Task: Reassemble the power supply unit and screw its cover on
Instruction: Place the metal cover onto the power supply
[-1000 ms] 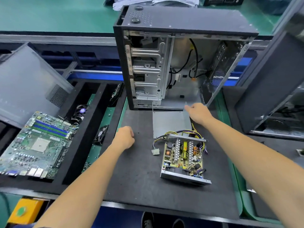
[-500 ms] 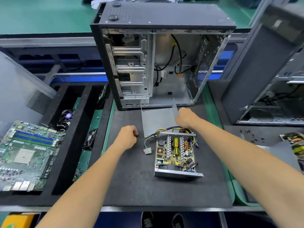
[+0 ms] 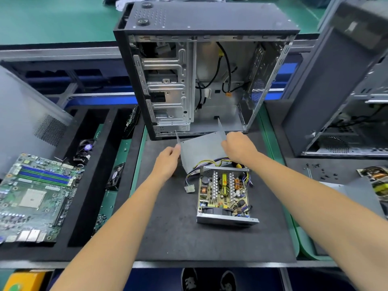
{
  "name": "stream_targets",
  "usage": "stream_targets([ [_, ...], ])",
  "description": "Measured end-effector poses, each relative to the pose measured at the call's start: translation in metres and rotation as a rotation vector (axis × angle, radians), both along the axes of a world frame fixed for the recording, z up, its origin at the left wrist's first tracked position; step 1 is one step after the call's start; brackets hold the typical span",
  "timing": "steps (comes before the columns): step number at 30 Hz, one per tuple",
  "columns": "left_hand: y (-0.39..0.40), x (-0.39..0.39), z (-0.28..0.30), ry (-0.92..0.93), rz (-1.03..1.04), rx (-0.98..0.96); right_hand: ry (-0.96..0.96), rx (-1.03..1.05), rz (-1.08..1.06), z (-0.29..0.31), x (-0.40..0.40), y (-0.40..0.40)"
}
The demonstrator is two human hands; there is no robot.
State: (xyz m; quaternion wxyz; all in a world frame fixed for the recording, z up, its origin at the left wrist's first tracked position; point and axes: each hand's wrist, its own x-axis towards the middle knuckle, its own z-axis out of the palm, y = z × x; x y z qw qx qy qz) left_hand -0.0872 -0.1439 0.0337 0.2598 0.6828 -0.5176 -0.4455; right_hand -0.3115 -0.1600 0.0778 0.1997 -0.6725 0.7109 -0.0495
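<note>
Green workbench (image 3: pixel 52 22), with a dark foam mat (image 3: pixel 172 238) laid on it as the working surface; an open computer case (image 3: pixel 201 80) is stood upright at the far edge of the mat, its side panel off and loose cables visible inside.

Item: power supply unit (image 3: pixel 225 196), lying on the mat near the centre, cover off; the circuit board, coils and metal fins are exposed; a bundle of yellow, black and purple wires is led out at its far end to a white plug (image 3: pixel 189 189) resting on the mat just beside it.

Item: cover (image 3: pixel 201 150), a grey sheet-metal piece with upturned side flanges, lying between the case and the unit, its near edge over the wires; it is gripped at both sides.

Left hand (image 3: pixel 167 162): fingers curled on the left flange of the cover. Right hand (image 3: pixel 239 147): closed round the right flange.

Handling, as judged: the cover is taken to be light, stiff and thin; its cut edges may be sharp; the flanges could flex if squeezed, so a hold low on both sides is advised. The unit is judged heavier and rigid at its frame; the board parts are fragile, so only the metal walls should be held; wires must be tucked in before the cover is lowered, lest they be pinched.

Other: motherboard (image 3: pixel 33 198) in a tray at left; loose screws (image 3: pixel 321 171) on the mat at right.

Writing: no brand, label or lettering can be read.
</note>
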Motion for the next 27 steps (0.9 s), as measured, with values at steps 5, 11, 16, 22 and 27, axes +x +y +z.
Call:
stream_targets([
  [5, -0.006, -0.006, 0.009, 0.442, 0.018, 0.157, 0.004, -0.140, 0.042, 0.009, -0.001, 0.002],
  [11, -0.004, -0.001, 0.017, 0.589, -0.119, 0.085, -0.150, -0.262, 0.062, 0.011, -0.023, 0.010],
  [16, -0.001, -0.008, 0.027, 0.537, -0.145, -0.030, -0.547, -0.142, -0.021, 0.015, -0.045, 0.015],
  [22, -0.002, -0.010, 0.053, 0.522, -0.289, -0.191, -1.177, 0.212, -0.448, 0.025, -0.074, 0.018],
  [27, -0.001, -0.028, 0.085, 0.311, -0.541, -0.312, -1.137, 0.511, -0.473, 0.038, -0.080, 0.020],
])
